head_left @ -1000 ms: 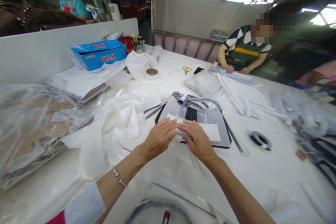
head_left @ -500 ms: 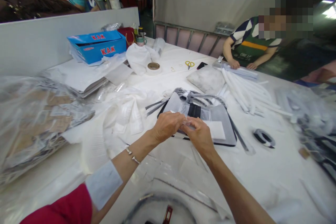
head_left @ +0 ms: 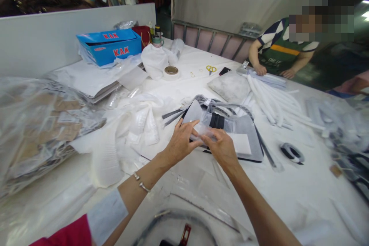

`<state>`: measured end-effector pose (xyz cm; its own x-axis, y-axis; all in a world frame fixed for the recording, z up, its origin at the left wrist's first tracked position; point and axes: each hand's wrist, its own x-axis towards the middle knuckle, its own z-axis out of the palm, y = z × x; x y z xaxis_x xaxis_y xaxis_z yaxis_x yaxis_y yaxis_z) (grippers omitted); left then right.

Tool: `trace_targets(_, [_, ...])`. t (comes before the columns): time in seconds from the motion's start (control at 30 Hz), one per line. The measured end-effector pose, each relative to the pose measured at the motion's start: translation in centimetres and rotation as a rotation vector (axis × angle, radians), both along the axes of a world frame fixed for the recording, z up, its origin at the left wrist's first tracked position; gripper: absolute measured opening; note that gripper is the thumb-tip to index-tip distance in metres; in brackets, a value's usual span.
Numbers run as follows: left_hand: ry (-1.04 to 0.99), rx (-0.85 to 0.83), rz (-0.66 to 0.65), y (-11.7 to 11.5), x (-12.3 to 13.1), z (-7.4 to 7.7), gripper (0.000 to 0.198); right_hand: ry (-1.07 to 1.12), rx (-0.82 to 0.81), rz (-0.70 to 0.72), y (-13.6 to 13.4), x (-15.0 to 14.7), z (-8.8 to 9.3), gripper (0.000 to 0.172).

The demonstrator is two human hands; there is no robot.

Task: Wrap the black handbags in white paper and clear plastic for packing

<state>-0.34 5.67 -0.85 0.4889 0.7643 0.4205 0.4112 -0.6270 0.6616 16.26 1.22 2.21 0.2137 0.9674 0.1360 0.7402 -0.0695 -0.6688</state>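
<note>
A flat grey bag with black edging (head_left: pixel 253 144) lies on the table in front of me, its handles (head_left: pixel 230 108) wrapped in clear film. On it are a black strap bundle (head_left: pixel 216 121) in clear plastic and a white paper card (head_left: pixel 242 143). My right hand (head_left: pixel 221 148) pinches a piece of translucent plastic film (head_left: pixel 206 130) above the bag's near left part. Facing it, my left hand (head_left: pixel 183 140) has its thumb and fingers apart, the fingertips close to the film's left end. Whether they touch it is unclear.
Left lie a plastic bag of brown pieces (head_left: pixel 57 123) and crumpled white wrapping (head_left: pixel 106 153). Behind are a blue box (head_left: pixel 112 50), tape roll (head_left: pixel 171 72) and yellow scissors (head_left: pixel 211 69). A black-and-white coil (head_left: pixel 291 153) lies right. A co-worker (head_left: pixel 284 52) handles white strips across the table.
My left hand has opened from a pinch, its fingers spreading away from the right hand. More film shows between the hands. The whole view has shifted slightly.
</note>
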Motion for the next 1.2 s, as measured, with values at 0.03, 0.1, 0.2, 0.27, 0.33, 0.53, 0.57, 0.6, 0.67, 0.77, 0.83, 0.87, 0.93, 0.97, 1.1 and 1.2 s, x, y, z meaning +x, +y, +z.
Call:
trace_targets(0.03, [-0.011,-0.022,0.024,-0.1,0.2,-0.1,0.066,-0.011,-0.007,-0.002,0.1,-0.1,0.0,0.019])
trace_targets(0.1, [-0.025,-0.059,0.063,-0.3,0.6,-0.2,0.064,-0.045,-0.012,-0.005,0.2,-0.2,-0.1,0.018])
trace_targets(0.2, [-0.045,-0.103,0.111,-0.5,0.9,-0.2,0.060,-0.086,-0.003,-0.017,0.5,-0.3,-0.2,0.017])
trace_targets(0.27, [-0.054,-0.112,0.148,-0.7,1.2,-0.1,0.056,-0.099,-0.001,-0.032,0.8,-0.2,-0.4,0.016])
trace_targets(0.33, [-0.045,-0.105,0.192,-0.8,1.5,0.1,0.052,-0.119,-0.010,-0.049,1.0,-0.2,-0.6,0.016])
trace_targets(0.53, [0.048,-0.073,0.293,-0.5,2.7,0.2,0.052,-0.217,-0.059,-0.096,1.9,-0.2,-0.5,0.014])
trace_targets(0.57, [0.061,-0.065,0.301,-0.4,2.8,0.1,0.053,-0.228,-0.077,-0.103,2.0,-0.2,-0.4,0.014])
trace_targets(0.6, [0.069,-0.056,0.311,-0.3,2.8,0.1,0.053,-0.238,-0.097,-0.111,2.2,-0.2,-0.3,0.014])
trace_targets(0.67, [0.079,-0.017,0.312,-0.4,2.6,0.1,0.051,-0.257,-0.126,-0.125,2.4,-0.2,-0.2,0.014])
trace_targets(0.77, [0.134,0.174,0.198,-1.1,1.6,-0.1,0.038,-0.267,-0.124,-0.132,2.6,-0.2,0.0,0.016])
trace_targets(0.83, [0.207,0.357,0.064,-1.8,0.7,-0.6,0.031,-0.270,-0.110,-0.127,2.7,-0.1,0.0,0.016])
trace_targets(0.87, [0.243,0.436,0.012,-2.1,0.3,-0.9,0.030,-0.274,-0.104,-0.126,2.7,-0.1,0.0,0.015])
trace_targets(0.93, [0.295,0.550,-0.041,-2.4,-0.2,-1.7,0.031,-0.286,-0.099,-0.128,2.7,-0.1,-0.1,0.015])
trace_targets(0.97, [0.310,0.586,-0.040,-2.4,-0.3,-2.2,0.032,-0.294,-0.100,-0.128,2.6,-0.1,-0.2,0.015])
trace_targets(1.1, [0.339,0.660,0.002,-1.5,0.0,-3.6,0.035,-0.354,-0.107,-0.116,2.8,0.1,-0.4,0.014])
trace_targets(1.2, [0.352,0.695,0.009,-0.9,0.2,-4.0,0.032,-0.398,-0.120,-0.108,3.2,0.3,-0.5,0.014])
